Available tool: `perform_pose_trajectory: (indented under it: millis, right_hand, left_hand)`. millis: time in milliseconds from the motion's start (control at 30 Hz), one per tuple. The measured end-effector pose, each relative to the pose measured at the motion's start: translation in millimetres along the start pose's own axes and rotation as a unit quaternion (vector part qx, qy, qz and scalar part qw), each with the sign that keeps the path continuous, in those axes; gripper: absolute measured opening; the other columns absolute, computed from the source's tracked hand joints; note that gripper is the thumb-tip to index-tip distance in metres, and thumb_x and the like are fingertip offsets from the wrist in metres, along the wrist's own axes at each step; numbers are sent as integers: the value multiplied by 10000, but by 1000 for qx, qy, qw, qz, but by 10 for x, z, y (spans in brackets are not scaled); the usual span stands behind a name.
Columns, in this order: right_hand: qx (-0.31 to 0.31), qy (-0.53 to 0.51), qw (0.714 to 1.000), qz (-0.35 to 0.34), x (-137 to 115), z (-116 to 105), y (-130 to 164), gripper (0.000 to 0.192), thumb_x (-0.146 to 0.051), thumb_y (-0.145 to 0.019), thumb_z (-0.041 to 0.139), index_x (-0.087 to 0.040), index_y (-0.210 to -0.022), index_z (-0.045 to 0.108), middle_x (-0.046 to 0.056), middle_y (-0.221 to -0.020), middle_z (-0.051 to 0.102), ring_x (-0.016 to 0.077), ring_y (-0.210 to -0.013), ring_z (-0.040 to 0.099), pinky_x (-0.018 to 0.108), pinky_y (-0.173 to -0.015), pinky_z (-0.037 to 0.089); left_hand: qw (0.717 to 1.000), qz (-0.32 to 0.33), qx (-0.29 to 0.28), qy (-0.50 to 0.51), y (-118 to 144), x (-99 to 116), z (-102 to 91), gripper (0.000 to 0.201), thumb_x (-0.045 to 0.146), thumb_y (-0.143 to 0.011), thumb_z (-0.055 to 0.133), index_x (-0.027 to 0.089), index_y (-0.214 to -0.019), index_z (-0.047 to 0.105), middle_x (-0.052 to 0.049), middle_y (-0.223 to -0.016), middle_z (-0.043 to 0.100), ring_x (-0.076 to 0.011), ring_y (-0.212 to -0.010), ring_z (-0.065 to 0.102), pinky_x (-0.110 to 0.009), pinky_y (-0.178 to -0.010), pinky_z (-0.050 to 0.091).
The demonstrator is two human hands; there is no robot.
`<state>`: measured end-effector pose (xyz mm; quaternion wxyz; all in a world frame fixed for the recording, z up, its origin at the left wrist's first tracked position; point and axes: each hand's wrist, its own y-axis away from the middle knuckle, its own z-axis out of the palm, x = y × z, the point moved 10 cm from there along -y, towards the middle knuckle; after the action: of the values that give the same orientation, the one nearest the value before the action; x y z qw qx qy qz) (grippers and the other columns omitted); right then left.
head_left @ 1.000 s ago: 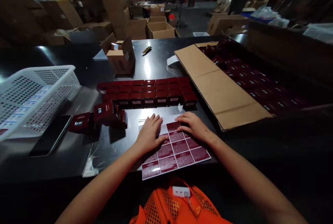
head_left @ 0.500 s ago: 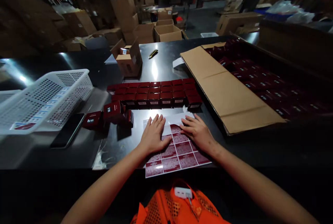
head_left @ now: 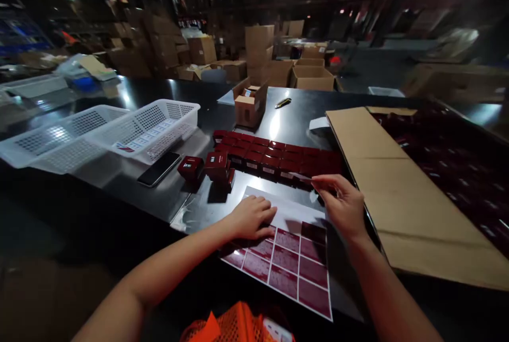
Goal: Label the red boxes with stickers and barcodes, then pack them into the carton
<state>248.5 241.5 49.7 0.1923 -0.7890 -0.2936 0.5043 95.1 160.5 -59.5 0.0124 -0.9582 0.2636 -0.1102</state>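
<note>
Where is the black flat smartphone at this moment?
In the head view, the black flat smartphone lies on the left part of the dark table, just before the white plastic basket and left of the loose dark red boxes.

Left of the left hand, a dark phone (head_left: 159,168) lies flat on the black desk (head_left: 131,193). Just beyond the phone stands a white perforated basket (head_left: 147,129) with a strip of labels inside, and a second white basket (head_left: 59,138) touches it farther left. Well beyond both hands, a small open cardboard box (head_left: 249,103) stands on the desk, with a yellow-and-black pen-like tool (head_left: 283,102) near it. To the right of the right hand lies a large flattened cardboard sheet (head_left: 393,183). Stacked cardboard cartons (head_left: 262,50) fill the dim floor behind the desk.
</note>
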Motion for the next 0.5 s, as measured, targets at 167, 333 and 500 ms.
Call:
perform_pose_trajectory:
  millis: [167,333,500]
  right_hand:
    - [18,82,992,-96,-98,-10,184,96,-239,-923,611,-269,-941,700,33,-877,703,243,-833,652,406,-748,545]
    - [71,146,979,-120,-279,-183,206,213,-278,-908,650,-280,-1121,667,85,-991,608,273,-926,608,450,-796,556]
    - [96,144,978,-118,-306,-227,211,493,-302,-888,683,-313,-1359,535,107,-1127,538,289,-1028,577,480,-887,549]
  left_hand:
    - [992,-57,91,-69,394,-216,-613,543,471,-847,672,259,-1339,582,-111,-1410,592,-309,-1362,478,-489,-1143,342]
    - [920,-281,198,-187,989,-1060,-1414,716,505,-778,714,215,-1404,522,-148,-1511,483,-355,-1470,315,-525,-1166,272]
    - [922,-292,200,-154,1102,-1420,-1385,506,401,-845,647,234,-1319,596,-124,-1432,578,-294,-1413,436,-480,-1153,320]
